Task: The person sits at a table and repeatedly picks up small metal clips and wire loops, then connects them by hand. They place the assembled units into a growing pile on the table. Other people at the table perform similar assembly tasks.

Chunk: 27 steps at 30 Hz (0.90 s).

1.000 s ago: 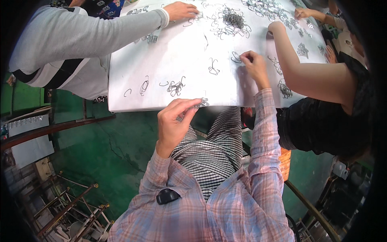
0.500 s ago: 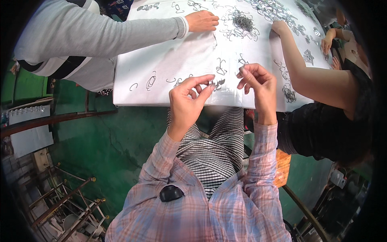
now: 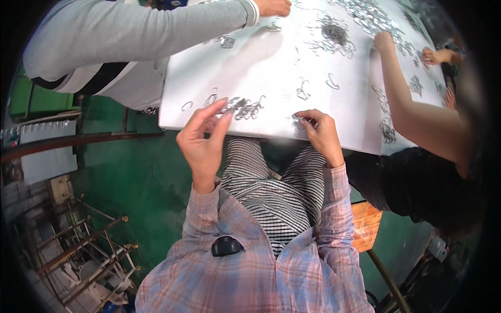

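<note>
My left hand [image 3: 202, 138] is over the near edge of the white table, thumb and index finger apart. Just past its fingertips lies a pile of dark bent wire pieces [image 3: 247, 111], some hook-shaped; a blurred dark bit sits at the pile's upper edge. My right hand [image 3: 321, 133] is pinched close to the table's front edge, with a small bent metal piece [image 3: 297, 116] at its fingertips, mostly covered by the fingers. Beyond it lie a few loose wire pieces [image 3: 302, 89] and a single hook [image 3: 332, 82].
The white-covered table [image 3: 193, 73] bears a tangled dark heap [image 3: 335, 32] and a wide spread of metal pieces [image 3: 373, 20]. A grey-sleeved arm [image 3: 156, 34] reaches over from the left. A co-worker's bare arm [image 3: 399, 94] rests at the right. A wooden stool [image 3: 366, 221] stands right.
My left hand has moved left to the wire pile, and its fingers have parted. My right hand has lowered towards the table's edge. The view has shifted, and the grey-sleeved arm reaches farther away.
</note>
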Motion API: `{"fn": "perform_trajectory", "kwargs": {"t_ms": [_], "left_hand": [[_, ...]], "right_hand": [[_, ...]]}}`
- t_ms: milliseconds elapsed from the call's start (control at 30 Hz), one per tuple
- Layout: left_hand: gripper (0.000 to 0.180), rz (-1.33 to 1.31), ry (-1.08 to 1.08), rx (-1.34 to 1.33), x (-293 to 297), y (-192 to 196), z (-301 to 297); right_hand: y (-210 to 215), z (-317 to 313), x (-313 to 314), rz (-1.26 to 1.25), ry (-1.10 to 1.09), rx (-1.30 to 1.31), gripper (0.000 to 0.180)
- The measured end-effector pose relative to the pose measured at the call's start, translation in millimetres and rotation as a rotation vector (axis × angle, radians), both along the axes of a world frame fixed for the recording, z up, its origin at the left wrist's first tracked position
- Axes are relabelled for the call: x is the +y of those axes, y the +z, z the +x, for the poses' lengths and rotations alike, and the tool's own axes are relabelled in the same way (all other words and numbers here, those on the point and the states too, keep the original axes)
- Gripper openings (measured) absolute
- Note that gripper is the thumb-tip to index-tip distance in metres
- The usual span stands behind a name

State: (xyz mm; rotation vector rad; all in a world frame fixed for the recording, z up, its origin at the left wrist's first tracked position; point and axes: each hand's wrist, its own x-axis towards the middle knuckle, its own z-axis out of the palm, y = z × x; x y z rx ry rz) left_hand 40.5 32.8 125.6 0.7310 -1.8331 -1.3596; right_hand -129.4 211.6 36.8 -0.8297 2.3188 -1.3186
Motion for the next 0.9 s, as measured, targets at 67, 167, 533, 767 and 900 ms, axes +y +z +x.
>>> {"fn": "perform_trajectory", "kwargs": {"t_ms": [67,167,533,767,900], "left_hand": [[0.029,-0.043,0.12,0.051,-12.8,4.0,21.7],[0.03,-0.151,0.244,0.002,-33.6,12.3,63.0],[0.028,-0.228,0.399,-0.046,-48.8,10.8,109.5],[0.03,-0.131,0.307,0.015,-49.6,-0.4,95.6],[0.028,-0.102,0.182,0.023,-38.6,-0.8,83.7]], "right_hand": [[-0.7,9.2,-20.4,-0.039,0.062,0.05,0.022],[7.7,21.1,-51.1,-0.023,0.085,-0.083,0.021],[-8.0,70.8,-191.2,0.018,0.063,-0.103,0.017],[-3.0,67.8,-183.5,-0.059,0.08,0.007,0.015],[-2.8,6.5,-121.6,-0.283,-0.103,0.122,0.012]]}}
